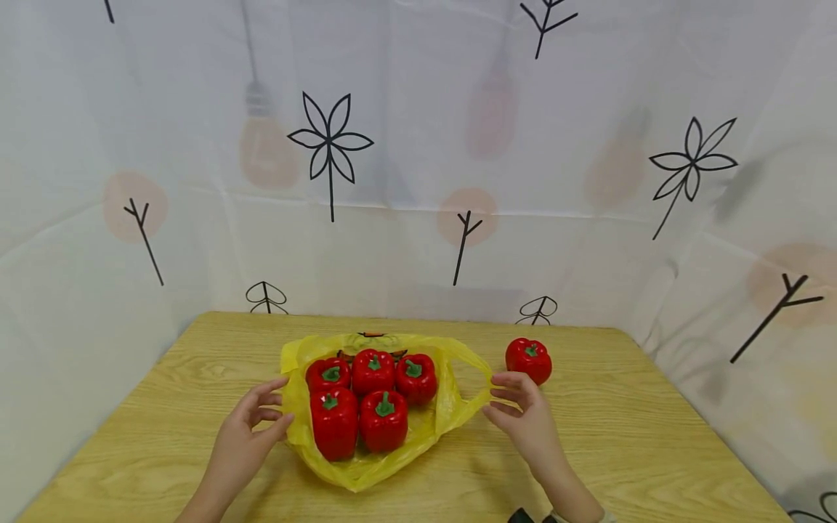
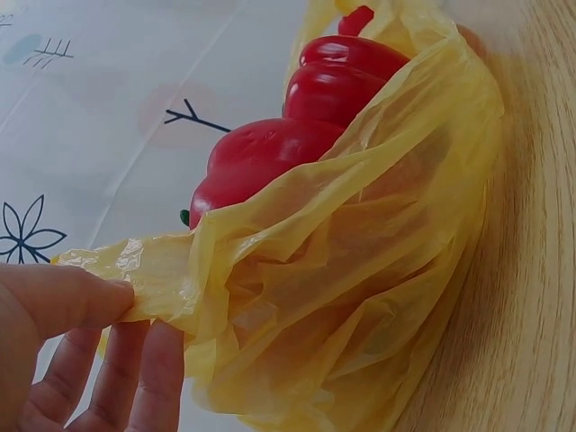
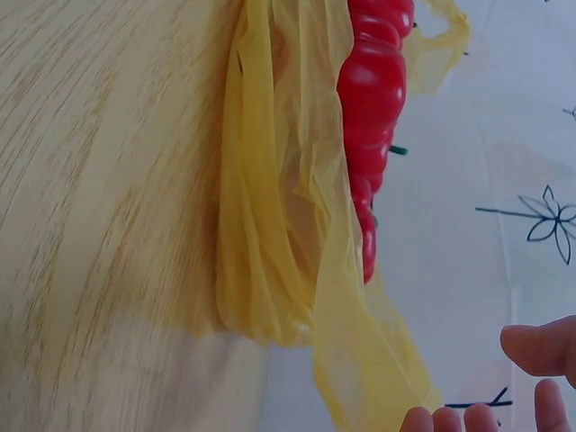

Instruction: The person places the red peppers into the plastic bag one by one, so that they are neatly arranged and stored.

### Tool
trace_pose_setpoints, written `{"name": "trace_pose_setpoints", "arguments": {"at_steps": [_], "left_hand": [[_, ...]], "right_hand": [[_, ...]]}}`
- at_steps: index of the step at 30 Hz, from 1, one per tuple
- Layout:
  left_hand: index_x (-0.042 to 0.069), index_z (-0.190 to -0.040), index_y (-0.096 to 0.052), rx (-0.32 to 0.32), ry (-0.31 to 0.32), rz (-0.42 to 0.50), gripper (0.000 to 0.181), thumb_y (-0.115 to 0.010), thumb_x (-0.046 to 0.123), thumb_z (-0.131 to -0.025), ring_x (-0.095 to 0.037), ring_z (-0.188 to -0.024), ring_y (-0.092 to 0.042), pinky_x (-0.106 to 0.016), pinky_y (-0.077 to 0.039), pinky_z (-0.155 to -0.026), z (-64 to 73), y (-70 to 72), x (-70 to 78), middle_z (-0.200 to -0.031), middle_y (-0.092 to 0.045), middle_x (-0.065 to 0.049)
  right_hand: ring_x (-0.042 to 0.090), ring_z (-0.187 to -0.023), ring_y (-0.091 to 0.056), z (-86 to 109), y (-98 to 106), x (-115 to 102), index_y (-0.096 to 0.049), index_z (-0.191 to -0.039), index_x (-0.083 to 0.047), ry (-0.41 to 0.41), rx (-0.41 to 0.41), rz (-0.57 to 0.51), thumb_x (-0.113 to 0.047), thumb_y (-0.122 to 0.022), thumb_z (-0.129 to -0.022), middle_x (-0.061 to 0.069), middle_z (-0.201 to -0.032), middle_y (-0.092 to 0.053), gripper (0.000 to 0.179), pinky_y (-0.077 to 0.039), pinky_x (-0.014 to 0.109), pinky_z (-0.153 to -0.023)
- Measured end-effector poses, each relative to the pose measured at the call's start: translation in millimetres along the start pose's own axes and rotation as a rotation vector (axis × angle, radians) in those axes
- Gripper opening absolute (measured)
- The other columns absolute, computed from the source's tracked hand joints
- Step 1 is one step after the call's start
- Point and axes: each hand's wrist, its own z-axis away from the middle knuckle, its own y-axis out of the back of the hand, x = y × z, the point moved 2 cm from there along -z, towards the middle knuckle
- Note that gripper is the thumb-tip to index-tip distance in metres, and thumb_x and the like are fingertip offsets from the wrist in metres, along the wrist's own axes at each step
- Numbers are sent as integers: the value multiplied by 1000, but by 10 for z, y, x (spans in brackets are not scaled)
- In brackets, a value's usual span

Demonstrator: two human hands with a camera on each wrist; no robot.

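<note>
A yellow plastic bag (image 1: 428, 428) lies spread on the table, with several red bell peppers (image 1: 384, 421) bunched in its opening. At its left side my left hand (image 1: 251, 418) pinches the bag's edge; the left wrist view shows the thumb (image 2: 99, 297) over the film and the other fingers below it. To the right, my right hand (image 1: 523, 414) is by the stretched handle loop (image 1: 482, 369), its fingertips at the handle. In the right wrist view the thumb (image 3: 538, 346) stands apart from the fingers.
One more red bell pepper (image 1: 528, 360) sits outside the bag, just beyond my right hand. The light wooden table (image 1: 621, 428) meets a white patterned cloth (image 1: 392, 247) hanging behind it and along both sides.
</note>
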Motion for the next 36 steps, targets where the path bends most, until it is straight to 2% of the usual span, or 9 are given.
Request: {"name": "trace_pose_setpoints", "arguments": {"at_steps": [4, 11, 19, 27, 36], "left_hand": [[10, -125, -53, 3, -1, -1, 47, -68, 0, -83, -11, -81, -57, -26, -55, -61, 1, 0, 2, -106, -53, -14], [9, -125, -53, 5, 20, 4, 47, -68, -1, -82, -12, -82, -57, -26, -55, -62, -9, -6, 8, -107, -53, -14], [9, -125, -53, 4, 19, 11, 47, -69, -1, -82, -12, -82, -57, -26, -55, -62, -8, -6, -1, -107, -53, -14], [9, -125, -53, 7, 13, 15, 47, -68, -2, -82, -12, -81, -57, -26, -55, -62, -2, -5, -1, -106, -53, -14], [9, -125, -54, 15, 11, 20, 46, -68, -2, -82, -12, -82, -57, -26, -55, -62, -1, -1, 1, -106, -53, -14]], "right_hand": [[26, -100, -56, -6, 52, 23, -50, -116, 4, -12, 8, 21, 11, -68, -77, 19, -116, -54, 43, -50, 19, -78], [10, -92, -56, -18, 142, 59, -51, -114, 3, -20, 28, 43, 13, -67, -76, 20, -114, -54, 42, -50, 18, -77], [7, -90, -57, -48, 236, 110, -52, -113, 4, -9, 61, 49, 13, -68, -76, 5, -104, -57, 41, -51, 19, -76], [5, -92, -56, -80, 317, 185, -50, -116, 3, -43, 84, 91, 13, -66, -78, 18, -113, -52, 42, -50, 18, -77], [1, -90, -54, -150, 390, 285, -49, -118, 2, -66, 111, 124, 10, -66, -80, 19, -115, -51, 42, -49, 15, -76]]}}
